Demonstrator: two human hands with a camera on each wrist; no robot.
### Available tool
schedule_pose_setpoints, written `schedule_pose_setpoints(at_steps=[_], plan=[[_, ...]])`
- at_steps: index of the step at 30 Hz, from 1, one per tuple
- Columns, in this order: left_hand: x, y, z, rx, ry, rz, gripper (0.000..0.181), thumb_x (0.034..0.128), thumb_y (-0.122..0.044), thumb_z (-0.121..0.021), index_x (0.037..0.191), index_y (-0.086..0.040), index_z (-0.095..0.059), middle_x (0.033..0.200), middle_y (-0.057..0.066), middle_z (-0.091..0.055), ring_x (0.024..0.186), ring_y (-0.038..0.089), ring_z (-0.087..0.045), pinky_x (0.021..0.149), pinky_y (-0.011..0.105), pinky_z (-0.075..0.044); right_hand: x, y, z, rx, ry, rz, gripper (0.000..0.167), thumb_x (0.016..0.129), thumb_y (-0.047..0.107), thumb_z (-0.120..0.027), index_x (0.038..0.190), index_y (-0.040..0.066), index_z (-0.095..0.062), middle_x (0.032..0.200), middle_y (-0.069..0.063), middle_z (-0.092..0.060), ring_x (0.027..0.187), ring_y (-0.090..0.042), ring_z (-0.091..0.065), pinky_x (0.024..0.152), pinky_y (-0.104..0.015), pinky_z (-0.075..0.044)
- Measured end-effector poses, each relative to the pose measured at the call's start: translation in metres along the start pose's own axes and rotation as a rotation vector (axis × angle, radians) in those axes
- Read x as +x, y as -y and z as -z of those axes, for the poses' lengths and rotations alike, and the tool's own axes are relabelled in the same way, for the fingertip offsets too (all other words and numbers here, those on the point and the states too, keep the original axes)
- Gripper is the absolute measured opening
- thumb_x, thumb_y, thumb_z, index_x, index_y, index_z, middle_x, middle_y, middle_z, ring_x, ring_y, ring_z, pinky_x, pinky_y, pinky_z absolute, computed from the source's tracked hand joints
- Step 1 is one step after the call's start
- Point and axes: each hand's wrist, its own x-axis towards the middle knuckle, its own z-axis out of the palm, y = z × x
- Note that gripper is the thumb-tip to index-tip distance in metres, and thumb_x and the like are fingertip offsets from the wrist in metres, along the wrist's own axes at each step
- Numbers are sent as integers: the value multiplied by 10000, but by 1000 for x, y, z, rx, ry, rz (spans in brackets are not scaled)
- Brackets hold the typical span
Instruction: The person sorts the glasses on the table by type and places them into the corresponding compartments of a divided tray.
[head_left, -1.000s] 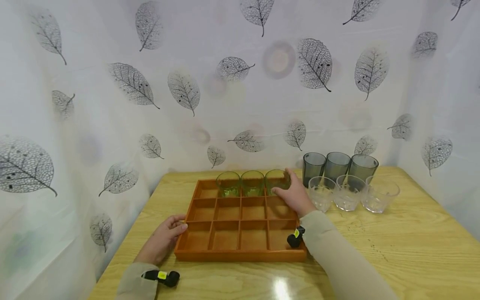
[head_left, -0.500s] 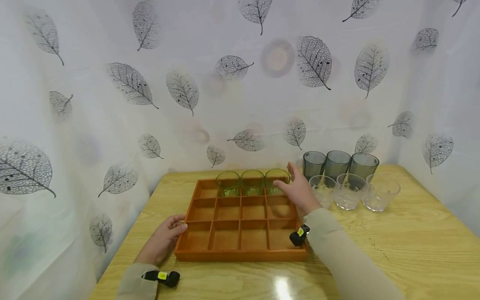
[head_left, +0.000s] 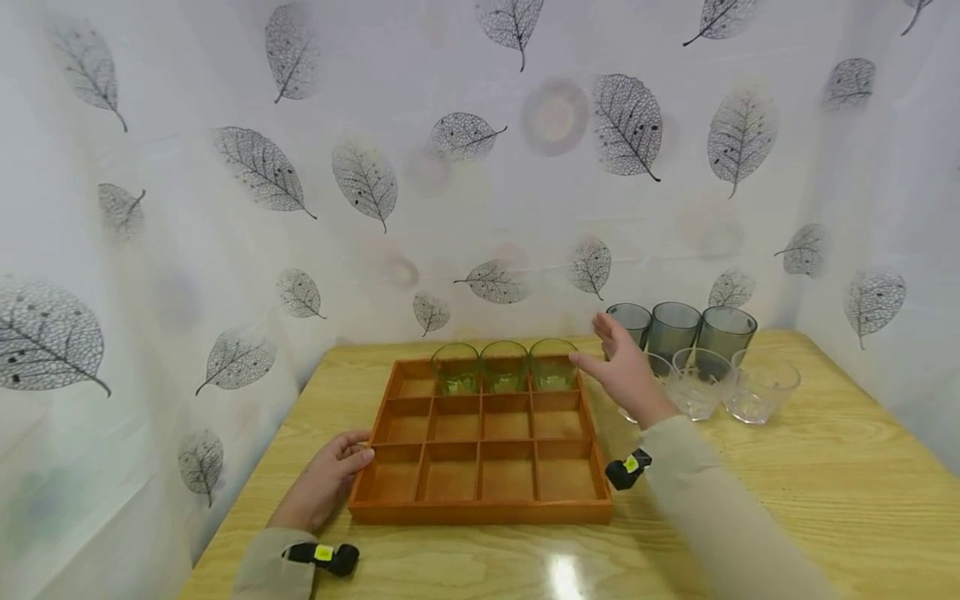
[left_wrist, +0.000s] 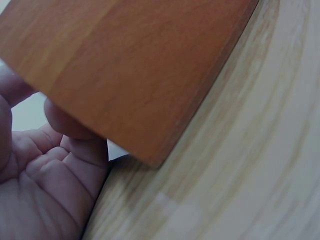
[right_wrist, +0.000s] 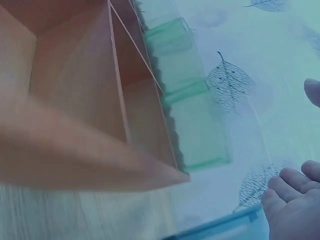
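Along the left side of a divided wooden tray (head_left: 480, 512), my left hand (head_left: 322, 479) grips the wall, thumb at the rim; the left wrist view shows its curled fingers against the tray wall (left_wrist: 125, 75), partly hidden behind it. Three green glasses (head_left: 505, 368) stand upright in the tray's back row, in the compartments from the second to the rightmost. My right hand (head_left: 628, 375) is raised just right of the rightmost glass, fingers extended, holding nothing. It partly covers a clear glass and a grey glass behind it.
Three grey glasses (head_left: 676, 333) stand on the wooden table (head_left: 787, 500) at the back right. In front of them are three clear glasses (head_left: 697, 392). A leaf-patterned curtain (head_left: 450, 217) surrounds the table's back and sides.
My right hand has let go of the rightmost green glass and moved right, toward the clear and grey glasses. My left hand has stayed on the tray.
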Motion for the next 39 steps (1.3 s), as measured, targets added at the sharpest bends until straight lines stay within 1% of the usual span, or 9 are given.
schedule_pose_setpoints(at_steps=[3,8,15,18,21,25,30,36,39], plan=[[-1,1,0,3,-11,8,521,1043,-139,-567,1473,55,-346,1122,78,-524,1022,183,-511,863,254,-463,-7,1,11,-9,16,-3,1042,897,565,-709,1640,182,-86,1664,-39,-177,1512,-320,-184,1165,-557,-215],[-2,1,1,-3,-3,3,527,1043,-140,-567,1476,58,-342,1113,77,-531,1010,181,-517,857,254,-468,-20,2,31,-15,26,20,1019,924,504,-707,1640,159,-68,1669,-44,-157,1515,-322,-167,1154,-583,-217],[-2,1,3,7,11,-6,544,1045,-157,-569,1481,61,-327,1127,82,-522,1024,183,-507,864,254,-463,-33,7,60,-87,-6,40,993,939,467,-705,1639,228,-43,1671,-58,-148,1504,-390,-169,1130,-631,-217],[-2,1,2,15,9,-6,542,1045,-160,-572,1479,60,-334,1129,84,-520,1027,187,-504,870,258,-459,-36,4,71,-126,-23,62,987,949,431,-707,1640,206,-39,1670,-95,-146,1491,-433,-175,1119,-644,-222],[-1,2,2,15,5,-3,538,1043,-159,-575,1476,58,-340,1123,85,-519,1019,190,-503,865,265,-460,-39,0,82,-160,-36,66,995,948,414,-715,1641,209,-31,1671,-82,-138,1492,-432,-169,1123,-648,-206],[0,2,1,15,-3,-1,533,1041,-161,-579,1470,55,-349,1117,82,-516,1009,190,-500,852,268,-461,-44,-5,100,-190,-59,55,1000,951,413,-710,1640,243,-5,1675,-58,-122,1498,-424,-151,1134,-643,-177],[0,2,0,9,-4,-3,531,1040,-159,-582,1467,58,-353,1120,85,-509,1012,194,-491,851,266,-451,-51,-18,125,-217,-112,38,990,966,409,-691,1638,240,17,1680,-84,-95,1489,-461,-127,1117,-677,-143],[3,4,1,8,-7,-7,538,1033,-170,-593,1465,50,-361,1140,94,-502,1030,198,-486,873,265,-444,-64,-39,154,-200,-197,-33,963,986,428,-650,1629,283,52,1688,-32,-17,1507,-408,-37,1128,-659,-109],[4,4,1,8,-14,-11,530,1027,-165,-598,1454,53,-374,1134,98,-507,1026,201,-491,871,266,-445,-67,-50,165,-187,-235,-48,951,998,419,-630,1629,253,61,1688,-52,16,1506,-410,-11,1143,-634,-92]])
